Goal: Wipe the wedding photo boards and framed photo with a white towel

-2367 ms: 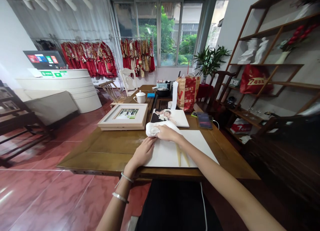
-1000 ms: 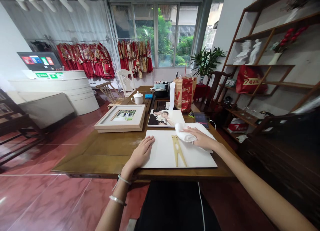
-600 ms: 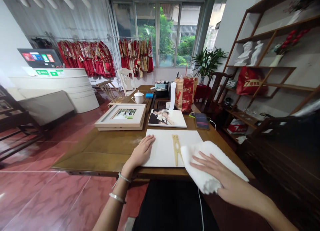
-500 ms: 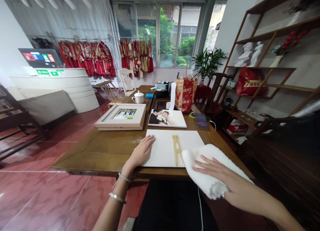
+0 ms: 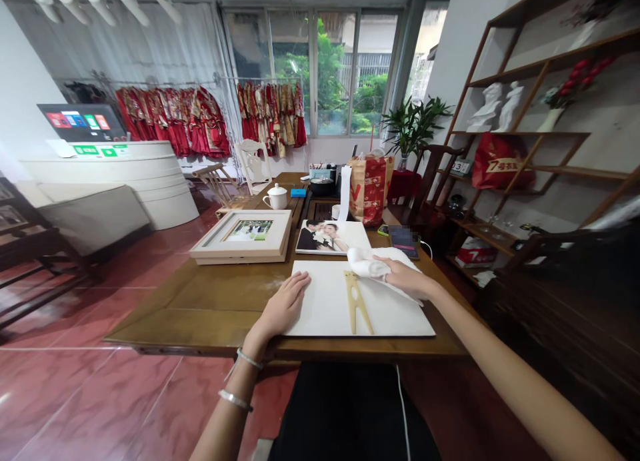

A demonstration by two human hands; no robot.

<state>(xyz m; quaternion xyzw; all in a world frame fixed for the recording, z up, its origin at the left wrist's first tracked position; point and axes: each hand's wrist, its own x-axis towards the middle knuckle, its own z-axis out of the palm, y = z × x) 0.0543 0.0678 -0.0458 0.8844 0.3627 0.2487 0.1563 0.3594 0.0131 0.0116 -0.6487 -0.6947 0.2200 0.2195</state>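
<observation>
A white board point(image 5: 320, 308) lies flat near the table's front edge. My left hand point(image 5: 290, 300) rests open on its left side, palm down with fingers stretched out. A pale yellow, two-legged flat piece point(image 5: 355, 298) lies on the middle of the board; it has a hole near its upper part. My right hand point(image 5: 403, 276) is closed on a white cloth point(image 5: 373, 264), which is bunched at its left end. The cloth covers the board's far right corner and reaches close to the photo panel point(image 5: 335, 238) behind it.
Left on the wooden table point(image 5: 200, 308) sits a pale picture frame point(image 5: 240, 254). Farther back are a lidded white mug point(image 5: 277, 196), a black pot point(image 5: 321, 185) and a red-and-tan paper bag point(image 5: 371, 189). A phone with a cable point(image 5: 404, 241) lies at the right.
My right hand has moved the cloth from the near right corner to the board's far edge, and its fingers have closed on it. My left hand has stayed in place.
</observation>
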